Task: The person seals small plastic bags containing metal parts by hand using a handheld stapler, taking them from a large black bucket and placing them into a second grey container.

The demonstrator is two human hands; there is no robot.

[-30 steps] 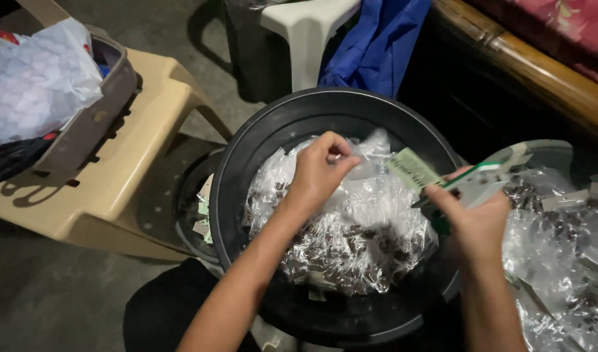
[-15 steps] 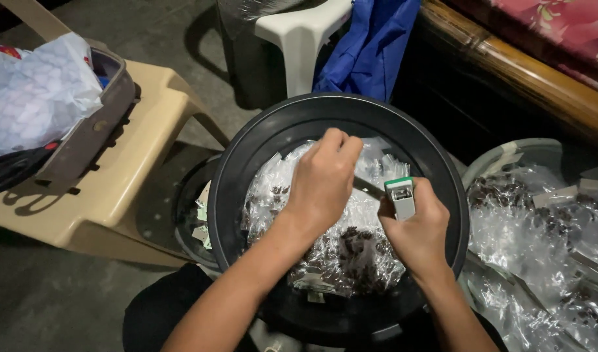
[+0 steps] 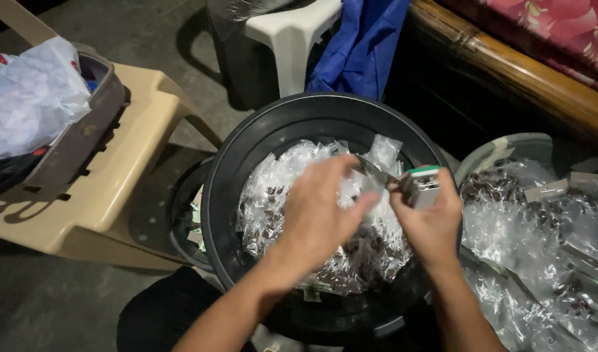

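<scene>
A round black basin (image 3: 247,156) holds a heap of small clear plastic packets (image 3: 273,208) filled with dark bits. My left hand (image 3: 321,208) pinches the top of one clear packet (image 3: 382,156) above the heap. Facing it, my right hand (image 3: 429,218) grips a grey stapler with a green end (image 3: 421,186), its jaws at the packet's top edge. Both hands meet over the middle of the basin.
A second basin (image 3: 501,148) at the right holds more clear packets (image 3: 540,248). A beige plastic chair (image 3: 116,195) with a bag and white plastic sack (image 3: 31,104) stands left. A white chair (image 3: 292,39), blue cloth (image 3: 364,45) and wooden rail (image 3: 520,78) lie behind.
My right hand came in from the right basin with the stapler and now meets my left hand. My left hand lifted one packet off the heap.
</scene>
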